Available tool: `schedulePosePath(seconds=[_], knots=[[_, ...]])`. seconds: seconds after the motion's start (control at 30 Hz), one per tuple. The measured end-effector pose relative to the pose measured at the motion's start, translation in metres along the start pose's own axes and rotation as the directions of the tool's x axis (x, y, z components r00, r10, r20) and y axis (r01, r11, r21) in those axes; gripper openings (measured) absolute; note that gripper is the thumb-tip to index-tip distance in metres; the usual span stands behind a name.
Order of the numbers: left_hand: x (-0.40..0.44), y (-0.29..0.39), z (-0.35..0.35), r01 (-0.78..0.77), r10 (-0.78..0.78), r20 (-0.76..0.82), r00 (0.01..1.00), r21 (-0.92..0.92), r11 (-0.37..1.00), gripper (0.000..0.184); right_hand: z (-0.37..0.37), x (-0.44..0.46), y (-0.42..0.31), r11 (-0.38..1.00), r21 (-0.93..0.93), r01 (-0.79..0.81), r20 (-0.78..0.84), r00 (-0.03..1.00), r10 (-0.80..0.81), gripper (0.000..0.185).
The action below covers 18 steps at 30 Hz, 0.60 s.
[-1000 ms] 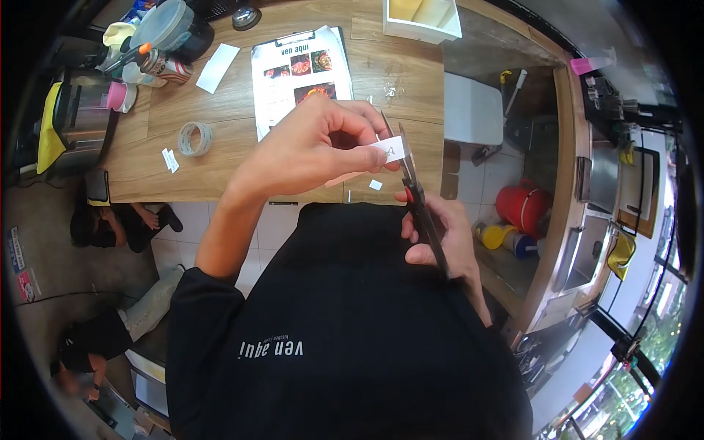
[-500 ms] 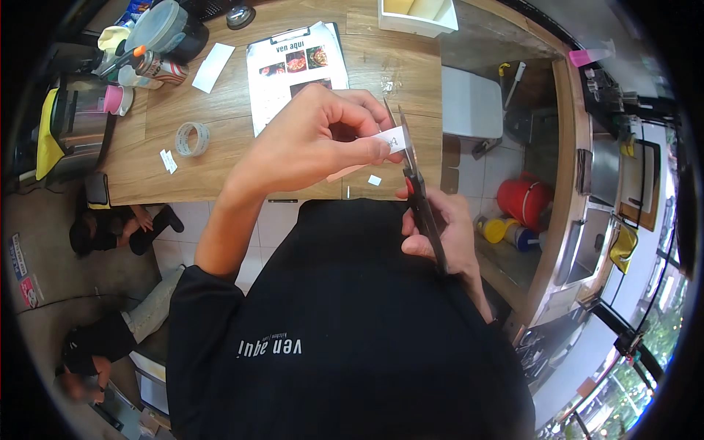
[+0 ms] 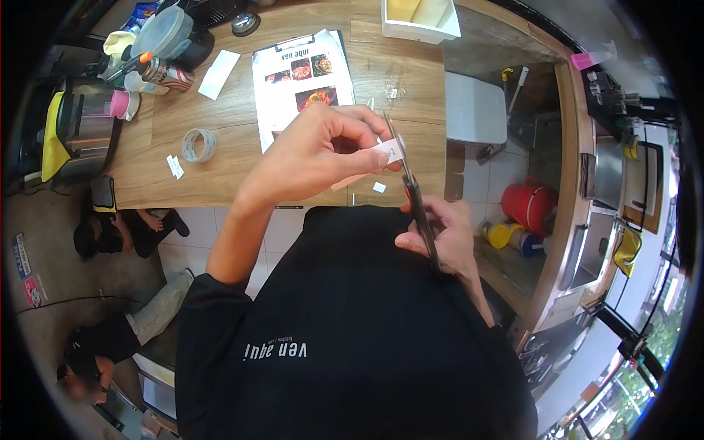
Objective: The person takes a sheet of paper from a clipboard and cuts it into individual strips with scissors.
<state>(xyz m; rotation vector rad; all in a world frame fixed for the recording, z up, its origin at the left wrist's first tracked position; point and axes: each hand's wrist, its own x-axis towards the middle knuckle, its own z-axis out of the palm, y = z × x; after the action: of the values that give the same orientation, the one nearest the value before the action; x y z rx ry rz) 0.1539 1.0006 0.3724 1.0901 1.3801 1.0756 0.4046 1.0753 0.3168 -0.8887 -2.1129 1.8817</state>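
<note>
Above the table's front edge, my left hand [image 3: 326,150] pinches a small white paper label [image 3: 391,150] with handwriting on it. My right hand [image 3: 444,233] grips a pair of dark scissors [image 3: 419,209], blades pointing away from me. The blades meet the label's right edge and look nearly closed. Below my left hand, a small white paper scrap [image 3: 379,188] lies on the wooden table [image 3: 242,180]. Under and beyond that hand rests a clipboard with a printed menu [image 3: 273,99], partly covered by my fingers.
A tape roll [image 3: 198,146] and small paper strips [image 3: 174,167] lie at left. Behind them are a white paper [image 3: 218,75], a lidded tub [image 3: 163,37] and a striped can [image 3: 167,73]. A white box [image 3: 420,29] stands at back right. Two people sit at lower left.
The scissor blades have come closer together at the label's edge. The label and both hands have shifted slightly, and the whole view has moved a little.
</note>
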Motion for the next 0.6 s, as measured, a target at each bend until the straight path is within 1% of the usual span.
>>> schedulePosePath(seconds=[0.03, 0.07, 0.1, 0.13, 0.17, 0.2, 0.23, 0.27, 0.3, 0.33, 0.4, 0.43, 0.5, 0.53, 0.6], knots=[[0.000, -0.003, 0.000, 0.020, -0.021, -0.013, 1.000, -0.037, 0.999, 0.010, 0.000, 0.001, 0.002, 1.000, 0.002, 0.003, -0.001, 1.000, -0.003, 0.051], [0.000, -0.007, 0.001, 0.041, -0.043, -0.024, 0.999, -0.075, 0.996, 0.010, 0.000, 0.001, 0.004, 0.998, 0.002, -0.068, 0.011, 0.998, 0.068, 0.048], [-0.001, -0.010, 0.002, 0.041, -0.043, -0.025, 0.999, -0.073, 0.996, 0.010, 0.000, 0.002, 0.005, 0.990, 0.002, -0.139, 0.024, 0.990, 0.139, 0.045], [-0.001, -0.014, 0.004, 0.059, -0.063, -0.027, 0.998, -0.115, 0.992, 0.010, 0.000, 0.002, 0.004, 0.991, 0.004, -0.137, 0.025, 0.990, 0.136, 0.045], [-0.002, -0.018, 0.005, 0.077, -0.083, -0.029, 0.996, -0.157, 0.985, 0.010, 0.001, 0.003, 0.003, 0.982, 0.076, -0.171, 0.043, 0.985, 0.168, 0.045], [-0.003, -0.023, 0.007, 0.077, -0.083, -0.031, 0.996, -0.152, 0.985, 0.010, 0.001, 0.003, 0.002, 0.968, 0.146, -0.206, 0.064, 0.978, 0.199, 0.044], [-0.003, -0.029, 0.009, 0.086, -0.098, -0.048, 0.994, -0.214, 0.973, 0.010, 0.002, 0.003, 0.005, 0.968, 0.149, -0.203, 0.065, 0.979, 0.195, 0.044], [-0.004, -0.033, 0.012, 0.092, -0.114, -0.063, 0.992, -0.275, 0.957, 0.010, 0.002, 0.003, 0.013, 0.949, 0.264, -0.170, 0.055, 0.985, 0.161, 0.045], [-0.006, -0.035, 0.014, 0.078, -0.103, -0.084, 0.991, -0.254, 0.964, 0.011, 0.003, 0.003, 0.018, 0.917, 0.376, -0.135, 0.041, 0.991, 0.129, 0.046], [-0.006, -0.039, 0.017, 0.079, -0.103, -0.084, 0.991, -0.251, 0.965, 0.011, 0.004, 0.004, 0.020, 0.916, 0.378, -0.134, 0.041, 0.991, 0.128, 0.046], [-0.007, -0.049, 0.023, 0.055, -0.088, -0.164, 0.983, -0.198, 0.979, 0.012, 0.005, 0.007, 0.023, 0.888, 0.459, -0.027, -0.043, 0.998, 0.053, 0.051], [-0.007, -0.050, 0.026, 0.055, -0.088, -0.164, 0.983, -0.197, 0.979, 0.012, 0.004, 0.008, 0.024, 0.902, 0.431, -0.036, -0.049, 0.997, 0.064, 0.055], [-0.008, -0.053, 0.033, 0.060, -0.163, -0.253, 0.954, -0.372, 0.926, 0.013, 0.007, 0.010, 0.019, 0.904, 0.426, -0.018, -0.070, 0.996, 0.053, 0.056], [-0.007, -0.054, 0.036, 0.060, -0.163, -0.253, 0.954, -0.372, 0.926, 0.013, 0.008, 0.011, 0.017, 0.908, 0.419, 0.000, -0.092, 0.995, 0.043, 0.058], [-0.007, -0.057, 0.041, 0.010, -0.168, -0.309, 0.936, -0.456, 0.890, 0.012, 0.008, 0.010, 0.019, 0.922, 0.387, 0.030, -0.073, 0.997, -0.001, 0.056]])
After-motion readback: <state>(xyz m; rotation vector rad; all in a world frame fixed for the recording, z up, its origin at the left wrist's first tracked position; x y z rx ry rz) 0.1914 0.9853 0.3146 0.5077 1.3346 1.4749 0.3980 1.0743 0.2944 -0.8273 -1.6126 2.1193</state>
